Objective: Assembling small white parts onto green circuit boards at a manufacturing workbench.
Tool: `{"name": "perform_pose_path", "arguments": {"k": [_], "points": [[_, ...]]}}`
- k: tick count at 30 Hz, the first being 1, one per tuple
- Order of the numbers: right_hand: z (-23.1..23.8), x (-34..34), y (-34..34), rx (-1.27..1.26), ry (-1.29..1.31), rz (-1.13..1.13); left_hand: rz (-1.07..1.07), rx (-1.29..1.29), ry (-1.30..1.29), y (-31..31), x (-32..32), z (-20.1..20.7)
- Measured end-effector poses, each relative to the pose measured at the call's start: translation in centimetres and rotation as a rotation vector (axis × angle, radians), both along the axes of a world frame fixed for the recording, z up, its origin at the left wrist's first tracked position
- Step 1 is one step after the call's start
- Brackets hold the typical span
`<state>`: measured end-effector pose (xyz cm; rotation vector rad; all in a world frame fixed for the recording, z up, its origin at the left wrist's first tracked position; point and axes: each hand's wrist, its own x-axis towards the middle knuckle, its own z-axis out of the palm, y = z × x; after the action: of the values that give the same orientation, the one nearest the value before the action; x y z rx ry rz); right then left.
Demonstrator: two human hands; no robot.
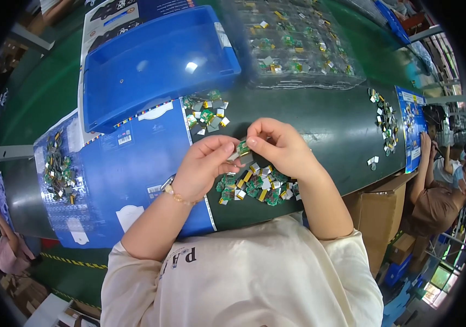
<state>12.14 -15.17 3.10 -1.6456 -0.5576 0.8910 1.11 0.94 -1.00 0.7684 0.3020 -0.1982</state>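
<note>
Both my hands meet over the green table, holding a small green circuit board (243,147) with a silvery battery-like block attached. My left hand (209,163) pinches its left side between thumb and fingers. From the other side, my right hand (276,143) grips the board's upper edge with thumb and forefinger. Just beneath my hands lies a pile of similar boards (257,184) with silver and yellow blocks and green parts. Beyond my left hand is a second, smaller pile of boards (209,113), next to the blue bin. Fingers cover part of the held board.
A blue bin (159,71) stands on blue printed cardboard (140,163). Stacked clear trays (303,49) of boards stand at the far side. More boards (58,169) lie on plastic at left, others (386,122) at right. A cardboard box (380,218) stands right of me. Other people sit at both sides.
</note>
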Motion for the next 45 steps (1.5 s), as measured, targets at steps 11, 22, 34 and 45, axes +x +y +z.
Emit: {"name": "perform_pose_path", "arguments": {"k": [11, 22, 34, 45], "points": [[0.3, -1.3, -0.8, 0.157, 0.078, -0.119, -0.092, -0.072, -0.06, 0.2, -0.2, 0.6], [0.1, -2.1, -1.3, 0.254, 0.084, -0.16, -0.079, 0.035, -0.116, 0.8, -0.3, 0.1], [0.3, -2.4, -1.1, 0.199, 0.065, -0.13, 0.023, 0.046, -0.046, -0.7, -0.3, 0.9], [0.2, -2.9, -0.9, 0.251, 0.078, -0.242, -0.101, 0.121, -0.133, -0.7, -0.4, 0.7]]}}
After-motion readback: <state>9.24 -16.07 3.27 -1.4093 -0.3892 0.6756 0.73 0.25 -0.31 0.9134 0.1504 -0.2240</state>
